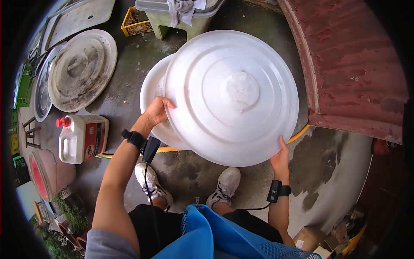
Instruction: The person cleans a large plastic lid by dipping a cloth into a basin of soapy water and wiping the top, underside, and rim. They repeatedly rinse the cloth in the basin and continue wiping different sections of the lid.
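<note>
A large round silvery-white lid [207,82] with raised rings and a round centre patch is held up in front of me. My left hand [158,109] grips its left edge, thumb on top and the other fingers hidden beneath. At the lower right edge, my right hand [280,160] holds the same lid, with one finger showing along the rim. Behind and partly under the lid, a white round basin [151,82] shows at the left, its inside mostly covered.
A dirty round lid [83,71] leans at the left above a white jug [73,144] with a red cap. A grey-lidded bin [189,23] and yellow crate [134,25] stand ahead. Red corrugated metal [353,64] is at the right. A yellow hose [299,134] crosses the wet floor.
</note>
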{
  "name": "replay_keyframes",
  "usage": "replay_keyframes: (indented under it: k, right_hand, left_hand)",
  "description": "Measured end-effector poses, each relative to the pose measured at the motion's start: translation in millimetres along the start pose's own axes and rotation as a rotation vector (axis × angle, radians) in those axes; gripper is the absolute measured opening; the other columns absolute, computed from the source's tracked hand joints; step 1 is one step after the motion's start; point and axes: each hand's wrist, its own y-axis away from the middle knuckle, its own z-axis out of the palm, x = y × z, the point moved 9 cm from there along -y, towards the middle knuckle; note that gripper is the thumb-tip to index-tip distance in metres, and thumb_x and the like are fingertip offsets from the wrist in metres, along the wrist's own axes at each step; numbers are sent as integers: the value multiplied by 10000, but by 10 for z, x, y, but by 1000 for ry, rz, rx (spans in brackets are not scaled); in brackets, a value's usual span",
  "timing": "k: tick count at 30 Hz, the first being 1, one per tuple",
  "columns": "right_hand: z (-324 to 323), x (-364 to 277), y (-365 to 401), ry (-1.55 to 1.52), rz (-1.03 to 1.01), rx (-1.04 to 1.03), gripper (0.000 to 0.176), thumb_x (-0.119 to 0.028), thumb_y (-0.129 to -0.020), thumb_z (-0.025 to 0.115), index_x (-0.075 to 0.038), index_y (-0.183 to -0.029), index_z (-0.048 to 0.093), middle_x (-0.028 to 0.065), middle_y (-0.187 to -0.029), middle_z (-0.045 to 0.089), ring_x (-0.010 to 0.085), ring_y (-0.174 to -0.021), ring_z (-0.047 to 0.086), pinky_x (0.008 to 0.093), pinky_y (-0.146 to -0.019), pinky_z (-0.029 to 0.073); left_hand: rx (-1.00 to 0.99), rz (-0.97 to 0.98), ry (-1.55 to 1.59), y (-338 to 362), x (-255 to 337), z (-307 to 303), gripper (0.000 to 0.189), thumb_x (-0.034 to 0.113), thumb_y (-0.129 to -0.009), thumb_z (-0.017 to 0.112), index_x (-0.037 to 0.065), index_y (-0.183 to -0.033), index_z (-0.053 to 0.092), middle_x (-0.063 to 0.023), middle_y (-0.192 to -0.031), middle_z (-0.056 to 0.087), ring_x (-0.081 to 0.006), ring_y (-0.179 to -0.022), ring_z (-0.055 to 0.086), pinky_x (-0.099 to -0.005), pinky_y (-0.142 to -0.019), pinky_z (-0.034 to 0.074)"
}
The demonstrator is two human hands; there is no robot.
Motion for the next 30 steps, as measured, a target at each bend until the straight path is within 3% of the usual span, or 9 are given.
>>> replay_keyframes:
  k: [8, 12, 14, 18, 20, 23, 24, 26, 30]
  right_hand:
    - [346, -850, 303, 100, -419, 149, 509, -281, -933, 552, 38, -1310, 426, 135, -1315, 490, 261, -1181, 487, 373, -1000, 386]
    - [455, -1375, 675, 173, -584, 170, 580, -372, -957, 480, 52, -1343, 389, 148, -1324, 479, 267, -1184, 481, 358, -1017, 365]
    - [483, -1602, 912, 236, -622, 221, 586, -374, -954, 484, 70, -1327, 404, 157, -1328, 474, 269, -1187, 480, 356, -1009, 373]
    - [505, -1877, 1346, 323, -722, 378, 570, -367, -946, 505, 78, -1297, 441, 158, -1283, 498, 251, -1135, 509, 343, -970, 397]
    - [596, -1960, 1491, 366, -768, 426, 564, -364, -942, 513, 80, -1285, 455, 155, -1262, 510, 242, -1114, 520, 335, -956, 404]
    - [790, -1985, 1746, 432, -837, 574, 582, -363, -875, 631, 79, -1224, 486, 139, -1183, 525, 223, -1068, 529, 329, -918, 419]
    - [764, -2004, 1753, 438, -834, 577, 582, -363, -875, 631, 79, -1224, 486, 139, -1183, 525, 223, -1068, 529, 329, -918, 419]
    - [762, -2074, 1759, 471, -841, 517, 605, -367, -870, 635, 85, -1237, 470, 143, -1180, 525, 226, -1087, 524, 327, -925, 418]
    - [760, -2077, 1758, 459, -826, 551, 590, -363, -871, 634, 87, -1223, 486, 143, -1179, 526, 226, -1079, 527, 326, -920, 421]
  left_hand:
    - [74, -28, -86, -52, -96, 29, 469, -22, -653, 503, -91, -1115, 541, -153, -1014, 616, -283, -883, 626, -363, -918, 490]
    - [134, -40, -343, -272, -80, -172, 367, 117, -788, 567, 5, -1137, 540, -112, -1056, 612, -189, -861, 631, -319, -839, 501]
    - [395, 444, -1259, -239, 511, -176, 457, 149, -772, 603, 46, -1210, 523, -178, -1129, 598, -269, -984, 618, -385, -933, 471]
    - [503, 498, -1632, -129, 633, 105, 569, 178, -784, 642, 85, -1308, 439, -191, -1285, 492, -312, -1087, 569, -370, -949, 457]
    - [459, 606, -1809, -219, 375, 282, 782, 216, -726, 710, 175, -1410, 334, -217, -1440, 310, -420, -1283, 371, -436, -1054, 357]
    - [334, 662, -1856, -295, 132, 584, 929, 239, -681, 744, 222, -1461, 239, -211, -1492, 211, -452, -1353, 230, -506, -1089, 277]
    - [331, 657, -1853, -317, 91, 637, 929, 239, -681, 744, 222, -1461, 239, -211, -1492, 211, -452, -1353, 230, -506, -1089, 277]
    - [240, 338, -2076, -475, -143, 600, 996, 254, -660, 754, 246, -1480, 188, -203, -1503, 194, -457, -1343, 251, -554, -1077, 271]
    - [7, 250, -2224, -437, -452, 439, 834, 167, -699, 708, 205, -1431, 310, -181, -1443, 315, -425, -1298, 342, -559, -1042, 327]
